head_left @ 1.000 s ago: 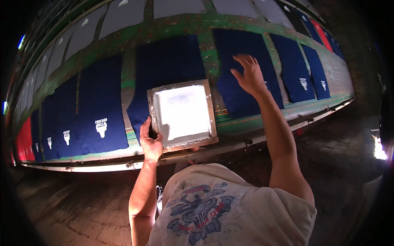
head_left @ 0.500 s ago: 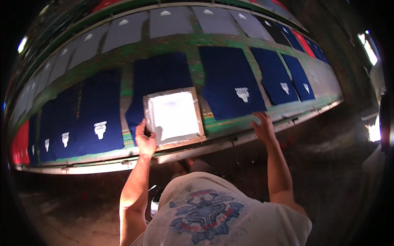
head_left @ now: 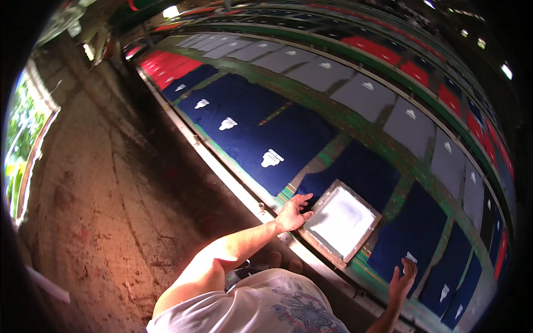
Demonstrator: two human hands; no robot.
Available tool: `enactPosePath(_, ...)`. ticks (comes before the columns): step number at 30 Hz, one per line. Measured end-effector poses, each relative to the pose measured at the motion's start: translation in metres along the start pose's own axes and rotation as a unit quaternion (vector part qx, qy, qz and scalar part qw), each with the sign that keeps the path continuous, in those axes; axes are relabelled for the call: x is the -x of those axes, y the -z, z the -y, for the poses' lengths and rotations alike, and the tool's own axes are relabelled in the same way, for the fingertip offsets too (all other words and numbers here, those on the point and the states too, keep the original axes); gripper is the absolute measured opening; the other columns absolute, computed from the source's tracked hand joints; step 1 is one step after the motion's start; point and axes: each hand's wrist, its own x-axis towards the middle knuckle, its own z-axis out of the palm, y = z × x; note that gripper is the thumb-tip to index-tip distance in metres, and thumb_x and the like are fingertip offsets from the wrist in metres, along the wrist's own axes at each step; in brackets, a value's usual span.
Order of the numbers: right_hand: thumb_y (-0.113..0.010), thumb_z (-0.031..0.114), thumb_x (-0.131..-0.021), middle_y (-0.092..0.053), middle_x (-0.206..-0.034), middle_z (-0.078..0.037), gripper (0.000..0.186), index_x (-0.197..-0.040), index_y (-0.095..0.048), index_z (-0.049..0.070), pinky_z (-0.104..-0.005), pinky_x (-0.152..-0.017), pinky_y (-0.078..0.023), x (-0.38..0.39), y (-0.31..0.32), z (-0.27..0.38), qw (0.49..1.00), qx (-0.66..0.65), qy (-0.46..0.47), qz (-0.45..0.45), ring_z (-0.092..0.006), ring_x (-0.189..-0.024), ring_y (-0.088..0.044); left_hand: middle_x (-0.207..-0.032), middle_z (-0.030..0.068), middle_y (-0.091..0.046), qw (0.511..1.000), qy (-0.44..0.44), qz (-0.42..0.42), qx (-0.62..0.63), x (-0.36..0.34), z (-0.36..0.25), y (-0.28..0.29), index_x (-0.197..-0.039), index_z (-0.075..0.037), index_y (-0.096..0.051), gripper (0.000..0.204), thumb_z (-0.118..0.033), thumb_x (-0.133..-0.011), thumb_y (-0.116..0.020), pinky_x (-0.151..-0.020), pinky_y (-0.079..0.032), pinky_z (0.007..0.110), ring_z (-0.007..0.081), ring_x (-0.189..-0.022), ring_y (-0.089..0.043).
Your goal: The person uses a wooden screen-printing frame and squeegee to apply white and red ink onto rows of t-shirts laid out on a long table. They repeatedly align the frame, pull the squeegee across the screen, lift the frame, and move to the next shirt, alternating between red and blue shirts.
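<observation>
A wooden-framed printing screen (head_left: 344,222) with a bright white mesh lies flat on a navy fabric piece (head_left: 363,166), near the long table's close edge. My left hand (head_left: 294,212) is at the screen's left side, its fingers stretched out and apart and the thumb by the frame; whether it presses on the wood I cannot tell. To the right of the screen, my right hand (head_left: 403,280) holds nothing. Its fingers are apart and slightly bent, over another navy piece (head_left: 413,227) and partly covering that piece's white print.
Navy pieces with white prints (head_left: 272,158) line the near row, with red pieces (head_left: 169,69) at its far left end. A row of grey pieces (head_left: 366,100) lies behind. More tables with red and dark fabric stand beyond. The table's metal edge rail (head_left: 222,166) borders a brown floor (head_left: 105,222).
The view has swung left, bringing the floor and a bright opening into sight. My left fingers have straightened beside the screen, which still lies on the same navy piece. My right hand stays empty.
</observation>
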Motion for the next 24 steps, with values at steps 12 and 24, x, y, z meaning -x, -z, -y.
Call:
enactPosePath(12, -0.076, 0.005, -0.095, -0.071, -0.134, -0.019, 0.029, -0.123, -0.074, -0.001, -0.0563, -0.109, -0.053, -0.148, -0.088, 0.120, 0.975, -0.071, 0.203, 0.048, -0.0447, -0.124, -0.066, -0.123, 0.0123, -0.083, 0.896, -0.022, -0.421, 0.138, 0.057, 0.051, 0.233, -0.137, 0.003, -0.074, 0.040, 0.004, -0.097, -0.077, -0.099, -0.062, 0.033, 0.0185, -0.106, -0.077)
enactPosePath(24, -0.085, 0.013, -0.090, -0.073, -0.135, -0.009, 0.036, -0.125, -0.079, 0.009, -0.0501, -0.112, -0.054, -0.161, -0.178, 0.353, 0.963, -0.065, 0.227, 0.130, -0.0354, -0.124, -0.068, -0.114, 0.0135, -0.081, 0.848, 0.022, -0.510, 0.145, 0.023, 0.162, 0.476, -0.135, 0.006, -0.073, 0.032, 0.005, -0.104, -0.073, -0.082, -0.060, 0.027, 0.0159, -0.090, -0.074)
